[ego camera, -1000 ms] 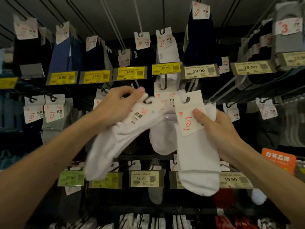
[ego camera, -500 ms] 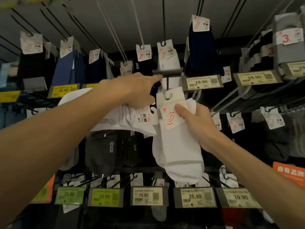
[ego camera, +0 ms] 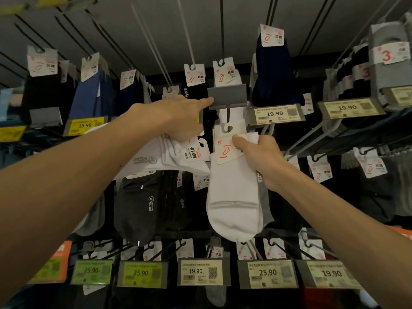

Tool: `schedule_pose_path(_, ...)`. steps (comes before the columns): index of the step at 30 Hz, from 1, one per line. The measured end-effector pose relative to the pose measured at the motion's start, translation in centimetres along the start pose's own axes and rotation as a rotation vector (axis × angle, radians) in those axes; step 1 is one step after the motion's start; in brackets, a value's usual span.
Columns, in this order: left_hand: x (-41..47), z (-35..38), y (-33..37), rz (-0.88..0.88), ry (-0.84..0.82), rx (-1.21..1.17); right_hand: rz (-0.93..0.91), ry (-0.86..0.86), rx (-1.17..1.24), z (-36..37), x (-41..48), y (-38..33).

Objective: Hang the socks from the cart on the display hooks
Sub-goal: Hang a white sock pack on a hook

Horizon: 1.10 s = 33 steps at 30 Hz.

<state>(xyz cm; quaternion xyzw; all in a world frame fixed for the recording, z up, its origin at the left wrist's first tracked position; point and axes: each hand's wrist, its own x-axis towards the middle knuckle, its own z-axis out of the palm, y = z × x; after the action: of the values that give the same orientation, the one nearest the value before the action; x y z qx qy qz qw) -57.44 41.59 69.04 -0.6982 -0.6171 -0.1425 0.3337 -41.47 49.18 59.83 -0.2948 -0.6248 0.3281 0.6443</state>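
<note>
The right hand (ego camera: 259, 156) pinches the card header of a white sock pair (ego camera: 234, 197), whose hanger hole sits just below a display hook (ego camera: 227, 113). The left hand (ego camera: 178, 118) grips a bundle of white cotton socks (ego camera: 160, 157) while its index finger lifts a flipped-up grey price-tag holder (ego camera: 227, 95) above the hook. Dark socks (ego camera: 142, 204) hang below the left hand; a 19.90 price label (ego camera: 275, 113) crowds the hook, above the right hand.
</note>
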Motion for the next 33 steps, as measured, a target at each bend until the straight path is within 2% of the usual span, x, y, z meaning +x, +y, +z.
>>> schedule_pose_path(11, 0.3, 0.9, -0.5, -0.023, -0.016, -0.111, -0.032, 0.059, -0.127, -0.5, -0.1, 2.1)
schedule_pose_path(16, 0.1, 1.4, -0.6, -0.019, -0.033, -0.258, -0.086, 0.062, -0.263, -1.2, -1.4, 2.9)
schedule_pose_path(19, 0.0, 1.6, -0.8, -0.011, -0.029, -0.359, -0.238, 0.188, -0.535, -1.3, -2.8, 3.7)
schedule_pose_path(21, 0.1, 1.8, -1.0, -0.014, -0.034, -0.434, -0.388, 0.283, -0.607, -1.3, -3.9, 3.4)
schedule_pose_path(22, 0.1, 1.9, -1.1, -0.014, -0.042, -0.473, -0.414, 0.291, -0.579, -1.2, -4.3, 3.0)
schedule_pose_path(24, 0.3, 1.9, -1.3, -0.015, -0.055, -0.542, -0.352, 0.22, -0.468, -1.0, -4.5, 2.1)
schedule_pose_path(29, 0.5, 2.0, -1.0, -0.051, -0.019, -0.656, 0.005, -0.159, -0.085, -0.5, -5.5, -1.0)
schedule_pose_path(31, 0.5, 2.6, -0.6, -0.053, 0.032, -0.655, 0.026, -0.222, 0.021, -0.2, -5.9, -1.3)
schedule_pose_path(33, 0.5, 3.2, 0.0, -0.065, 0.078, -0.703, 0.006, -0.198, 0.076, 0.3, -5.9, -1.0)
